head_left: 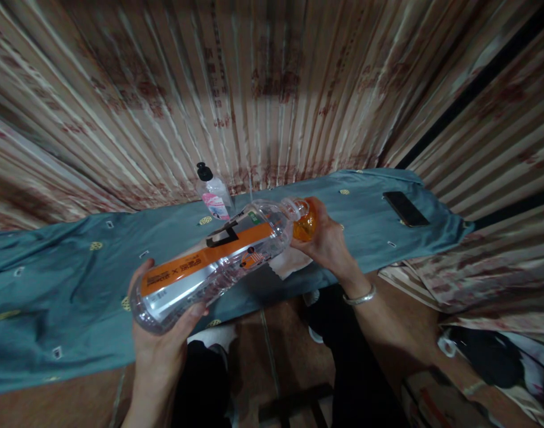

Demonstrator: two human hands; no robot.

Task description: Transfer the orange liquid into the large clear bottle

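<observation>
The big bottle (213,270) slants above the counter (88,279), its base gripped by the left hand (160,342); at its neck end, the right hand (325,238) grips an amber container (305,223). Beyond the big bottle stands a small bottle (216,202); well right lies a phone (405,208). The counter's near edge runs on the big bottle's wearer side.

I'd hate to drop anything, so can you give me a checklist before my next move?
1. Left hand at the base of the large clear plastic bottle with orange-and-silver label: ok.
2. Right hand around the translucent orange cap at its neck: ok.
3. Orange cap screwed tight: cannot tell.
4. Large bottle upright: not ok, held aslant.
5. Clear pink-labelled bottle with black top standing upright: ok.
6. Black rectangular phone apart from both hands: ok.
</observation>
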